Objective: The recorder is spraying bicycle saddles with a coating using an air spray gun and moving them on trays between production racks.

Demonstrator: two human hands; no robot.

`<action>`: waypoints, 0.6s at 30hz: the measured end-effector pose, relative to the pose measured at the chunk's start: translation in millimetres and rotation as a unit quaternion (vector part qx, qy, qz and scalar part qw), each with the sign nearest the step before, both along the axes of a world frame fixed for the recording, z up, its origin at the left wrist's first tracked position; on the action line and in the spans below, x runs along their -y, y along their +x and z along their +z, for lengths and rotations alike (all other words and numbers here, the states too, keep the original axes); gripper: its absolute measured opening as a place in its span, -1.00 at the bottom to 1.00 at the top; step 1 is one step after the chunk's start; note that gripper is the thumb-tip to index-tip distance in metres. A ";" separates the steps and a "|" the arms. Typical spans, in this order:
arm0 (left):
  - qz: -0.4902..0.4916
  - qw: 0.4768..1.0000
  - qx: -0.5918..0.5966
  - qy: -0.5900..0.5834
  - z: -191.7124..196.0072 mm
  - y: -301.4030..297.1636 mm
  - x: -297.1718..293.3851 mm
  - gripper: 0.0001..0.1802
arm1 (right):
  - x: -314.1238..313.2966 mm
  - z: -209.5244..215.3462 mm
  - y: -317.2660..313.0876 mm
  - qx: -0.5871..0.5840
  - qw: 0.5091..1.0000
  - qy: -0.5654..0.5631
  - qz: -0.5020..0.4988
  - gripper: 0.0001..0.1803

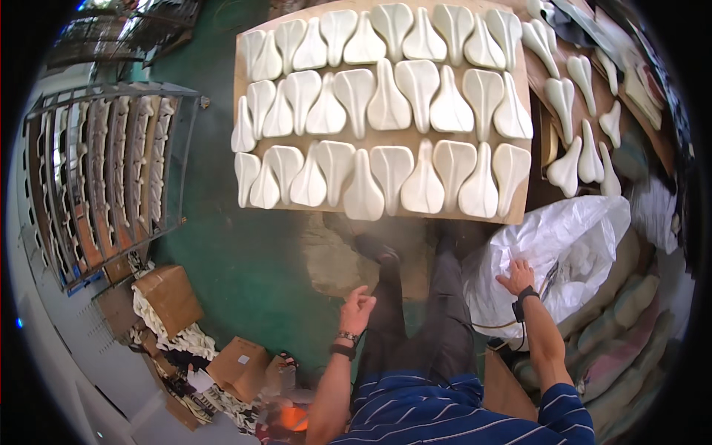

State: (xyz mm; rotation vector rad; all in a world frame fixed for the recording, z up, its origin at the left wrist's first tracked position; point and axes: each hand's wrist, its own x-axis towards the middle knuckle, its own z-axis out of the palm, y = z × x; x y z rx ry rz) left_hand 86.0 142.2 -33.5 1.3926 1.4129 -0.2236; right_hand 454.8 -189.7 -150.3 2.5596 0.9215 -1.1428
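A wooden board (239, 74) in front of me carries three rows of several white bicycle-saddle foam pads (389, 100), laid alternately nose up and nose down. My right hand (516, 277) rests flat, fingers spread, on a big translucent white plastic bag (571, 237) at my right, with more white pads showing faintly inside. My left hand (357, 308) hangs free over my left leg, fingers loosely curled, holding nothing. Both wrists wear dark bands.
A metal rack trolley (111, 178) with shelves of pads stands at the left. Cardboard boxes (172, 297) and white scraps lie at the lower left. More pads (586, 148) lie on a second board at the right, above stacked grey-green and pink pads (630, 311). The floor (245, 259) is green.
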 end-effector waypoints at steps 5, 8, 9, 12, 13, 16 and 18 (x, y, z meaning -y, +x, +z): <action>-0.021 1.000 -0.020 -0.003 0.2 6.0 7.1 -0.50 | -20.1 1.1 4.9 0.003 1.000 0.001 0.009 -0.30; -0.025 0.999 -0.020 -0.008 -5.2 7.3 22.0 -0.54 | -32.3 1.0 3.4 0.076 0.995 0.057 0.038 -0.41; -0.022 1.000 -0.018 -0.006 -6.3 9.8 26.1 -0.54 | -39.9 3.3 3.7 0.077 0.994 0.059 0.040 -0.41; -0.031 0.998 -0.030 -0.038 -10.8 19.4 37.0 -0.57 | -59.3 5.8 7.2 0.080 0.986 0.133 0.065 -0.54; -0.030 0.999 -0.027 -0.035 -11.5 21.1 39.2 -0.57 | -65.8 5.4 8.7 0.083 0.985 0.136 0.066 -0.54; -0.016 0.999 -0.011 -0.044 -10.6 29.4 40.1 -0.56 | -84.1 6.3 12.2 0.021 0.977 0.196 0.076 -0.63; -0.018 0.999 -0.012 -0.041 -12.0 33.5 39.5 -0.56 | -89.5 2.0 15.3 0.010 0.976 0.204 0.078 -0.63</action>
